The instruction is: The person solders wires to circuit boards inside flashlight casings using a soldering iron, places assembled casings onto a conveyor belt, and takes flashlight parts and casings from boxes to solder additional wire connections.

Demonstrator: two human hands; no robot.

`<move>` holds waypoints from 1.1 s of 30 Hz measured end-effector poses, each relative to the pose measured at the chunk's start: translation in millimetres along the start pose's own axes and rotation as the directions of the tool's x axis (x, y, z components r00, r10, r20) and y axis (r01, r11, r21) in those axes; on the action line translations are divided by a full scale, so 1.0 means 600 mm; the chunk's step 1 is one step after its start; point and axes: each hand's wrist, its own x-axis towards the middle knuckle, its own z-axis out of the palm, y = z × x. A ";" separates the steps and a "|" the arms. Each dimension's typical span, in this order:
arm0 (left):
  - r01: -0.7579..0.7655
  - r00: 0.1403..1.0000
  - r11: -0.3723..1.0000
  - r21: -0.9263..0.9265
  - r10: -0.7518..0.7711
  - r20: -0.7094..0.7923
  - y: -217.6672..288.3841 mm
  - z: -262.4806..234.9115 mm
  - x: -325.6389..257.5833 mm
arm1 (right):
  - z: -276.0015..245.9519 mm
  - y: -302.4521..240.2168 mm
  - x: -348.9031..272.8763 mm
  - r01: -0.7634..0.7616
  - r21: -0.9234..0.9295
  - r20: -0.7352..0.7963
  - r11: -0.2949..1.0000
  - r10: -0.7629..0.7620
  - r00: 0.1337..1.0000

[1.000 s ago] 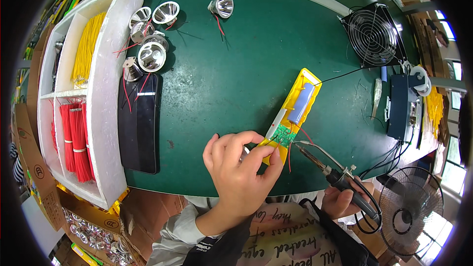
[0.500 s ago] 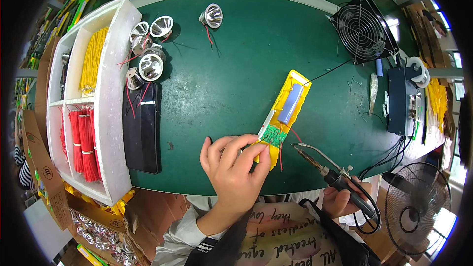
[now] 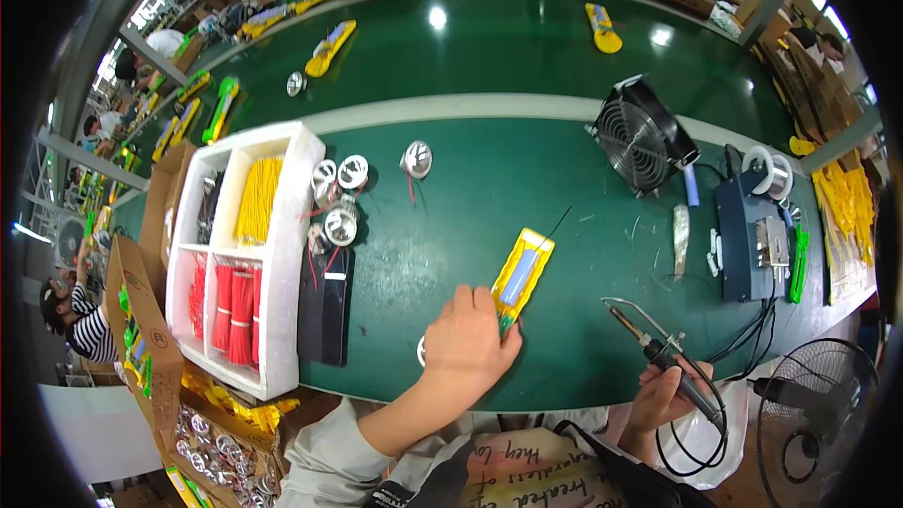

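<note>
My left hand (image 3: 467, 343) is closed over the near end of a yellow flashlight housing (image 3: 537, 241) on the green table. A blue cylindrical battery (image 3: 518, 280) lies inside the housing, and a dark wire sticks out past its far end. Only a sliver of the green circuit board (image 3: 506, 324) shows beside my fingers. A round, pale rim peeks out left of that hand; most of it is hidden. At the lower right, my right hand (image 3: 661, 397) grips a soldering iron (image 3: 657, 352) with a thin curved metal tube along it. Its tip is apart from the housing.
A white foam tray (image 3: 299, 179) of yellow, red and black wires stands left, beside a black flat case (image 3: 324, 320) and several reflector cups (image 3: 353, 172). To the right are a black fan (image 3: 640, 136), a blue soldering station (image 3: 743, 235) and a solder spool (image 3: 768, 174). Other people work beyond.
The view has tilted up, showing more of the far bench and people. My left hand now covers most of the circuit board and wires; my right hand still holds the soldering iron.
</note>
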 end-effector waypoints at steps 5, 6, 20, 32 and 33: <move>-0.053 0.999 0.999 -0.005 0.053 0.012 -0.010 -0.072 0.054 | 0.000 0.016 0.019 -0.074 -0.006 -0.118 0.997 0.073 0.990; -0.080 0.995 0.996 -0.031 0.078 -0.058 -0.011 -0.088 0.082 | -0.003 0.022 0.021 -0.129 -0.005 -0.147 0.992 0.127 0.981; 0.055 0.960 0.997 0.053 -0.038 -0.279 -0.086 0.000 0.663 | -0.017 0.035 0.036 -0.238 -0.035 -0.264 0.971 0.220 0.939; -0.199 0.933 0.974 -0.109 0.154 -0.324 0.228 0.112 0.743 | -0.036 -0.010 0.052 -0.300 -0.189 -0.444 0.935 0.191 0.876; -0.224 0.937 0.972 -0.068 0.196 -0.290 0.234 0.125 0.742 | -0.051 -0.010 0.040 -0.331 -0.209 -0.455 0.920 0.208 0.866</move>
